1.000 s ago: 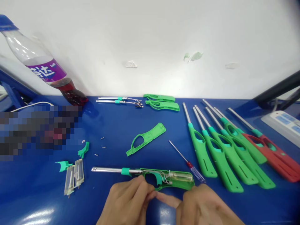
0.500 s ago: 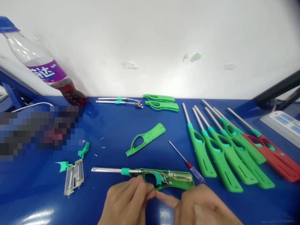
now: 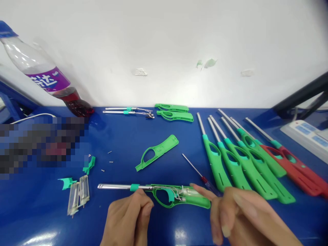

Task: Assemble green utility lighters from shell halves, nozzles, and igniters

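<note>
A half-open green lighter point(image 3: 202, 202) lies at the front with its metal tube point(image 3: 115, 187) pointing left; wires, a teal trigger and a clear fuel tank show inside. My left hand point(image 3: 128, 217) is closed just below the tube, its fingers curled together; whether something is in them is hidden. My right hand point(image 3: 238, 215) has its index finger stretched out to the clear tank, the other fingers bent and apart, nothing seen in it. Behind lies a loose green cover half point(image 3: 164, 147). A screwdriver point(image 3: 205, 179) rests beyond my right hand, partly hidden.
Several assembled green lighters point(image 3: 216, 167) and red ones point(image 3: 304, 171) lie at right, near a power strip point(image 3: 310, 135). Clear tanks point(image 3: 73, 198), teal triggers point(image 3: 68, 183) and small screws point(image 3: 111, 162) are at left. Tube assemblies point(image 3: 118, 112), green shells point(image 3: 176, 116) and a bottle point(image 3: 48, 80) stand or lie behind.
My left hand has moved left, away from the lighter's handle. My right hand has moved right and up, its index finger now at the tank. The view has shifted slightly.
</note>
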`<move>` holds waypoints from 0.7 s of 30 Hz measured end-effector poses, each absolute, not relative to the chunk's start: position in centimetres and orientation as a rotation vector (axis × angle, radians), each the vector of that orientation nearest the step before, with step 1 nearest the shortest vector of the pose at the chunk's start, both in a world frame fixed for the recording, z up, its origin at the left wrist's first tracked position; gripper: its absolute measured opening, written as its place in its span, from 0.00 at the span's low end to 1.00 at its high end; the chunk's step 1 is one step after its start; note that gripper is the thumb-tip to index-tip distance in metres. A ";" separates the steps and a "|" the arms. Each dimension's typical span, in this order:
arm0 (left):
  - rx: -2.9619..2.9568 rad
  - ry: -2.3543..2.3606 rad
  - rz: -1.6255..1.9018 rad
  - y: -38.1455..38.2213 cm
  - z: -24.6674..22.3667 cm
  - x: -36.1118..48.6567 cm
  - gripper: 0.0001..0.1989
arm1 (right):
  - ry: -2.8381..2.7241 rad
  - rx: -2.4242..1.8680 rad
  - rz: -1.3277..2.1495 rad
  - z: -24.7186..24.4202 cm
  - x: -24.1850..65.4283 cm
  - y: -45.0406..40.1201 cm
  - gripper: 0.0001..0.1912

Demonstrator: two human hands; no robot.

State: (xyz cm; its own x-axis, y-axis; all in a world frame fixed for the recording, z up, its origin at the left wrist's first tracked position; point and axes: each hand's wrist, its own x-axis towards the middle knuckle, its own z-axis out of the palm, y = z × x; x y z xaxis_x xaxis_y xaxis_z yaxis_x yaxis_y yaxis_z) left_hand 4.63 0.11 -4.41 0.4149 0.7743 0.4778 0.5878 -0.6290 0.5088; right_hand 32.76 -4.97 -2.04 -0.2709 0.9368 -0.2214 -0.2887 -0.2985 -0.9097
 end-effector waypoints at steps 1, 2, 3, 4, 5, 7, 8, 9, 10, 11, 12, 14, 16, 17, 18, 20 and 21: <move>2.406 1.180 1.029 0.1 -4.4 4.7 0.12 | -0.972 -1.037 1.690 -2.1 32.9 -4.9 0.20; 2.399 1.164 1.040 0.2 -4.5 4.7 0.12 | -0.968 -1.052 1.663 -2.0 32.9 -4.8 0.19; 2.391 1.144 1.051 0.3 -4.6 4.7 0.12 | -0.964 -1.072 1.639 -1.9 32.9 -4.8 0.19; 2.383 1.124 1.062 0.3 -4.6 4.7 0.12 | -0.969 -1.088 1.625 -1.8 33.0 -4.8 0.19; 2.376 1.107 1.072 0.4 -4.7 4.8 0.13 | -0.976 -1.098 1.611 -1.6 33.0 -4.9 0.19; 2.371 1.090 1.092 0.5 -4.8 4.8 0.15 | -0.991 -1.113 1.570 -1.6 33.1 -5.0 0.19; 2.375 1.091 1.097 0.5 -4.8 4.8 0.16 | -0.996 -1.118 1.551 -1.6 33.1 -5.0 0.19; 2.377 1.098 1.097 0.5 -4.8 4.8 0.17 | -1.001 -1.123 1.535 -1.7 33.2 -5.0 0.19; 2.378 1.111 1.097 0.5 -4.8 4.8 0.17 | -1.009 -1.135 1.522 -1.7 33.3 -5.0 0.19; 2.379 1.129 1.101 0.4 -4.8 4.8 0.17 | -1.025 -1.152 1.506 -1.8 33.3 -4.9 0.20; 2.375 1.148 1.104 0.4 -4.7 4.8 0.16 | -1.049 -1.175 1.476 -1.8 33.3 -4.9 0.20; 2.349 1.224 1.138 0.4 -4.3 5.0 0.12 | -1.095 -1.250 1.363 -1.7 33.3 -4.7 0.18; 2.290 1.373 1.194 0.8 -3.7 5.2 0.05 | -1.124 -1.334 1.244 -1.4 33.2 -4.5 0.11; 2.264 1.446 1.210 1.1 -3.4 5.4 0.03 | -1.128 -1.367 1.194 -1.2 33.1 -4.3 0.09; 2.254 1.499 1.217 1.5 -3.0 5.5 0.03 | -1.127 -1.394 1.157 -0.9 32.9 -4.2 0.10; 2.326 1.477 1.176 2.8 -2.5 5.6 0.06 | -1.139 -1.412 1.102 -0.4 32.5 -3.9 0.13; 2.396 1.429 1.124 3.5 -2.4 5.7 0.07 | -1.136 -1.419 1.076 -0.2 32.3 -3.9 0.12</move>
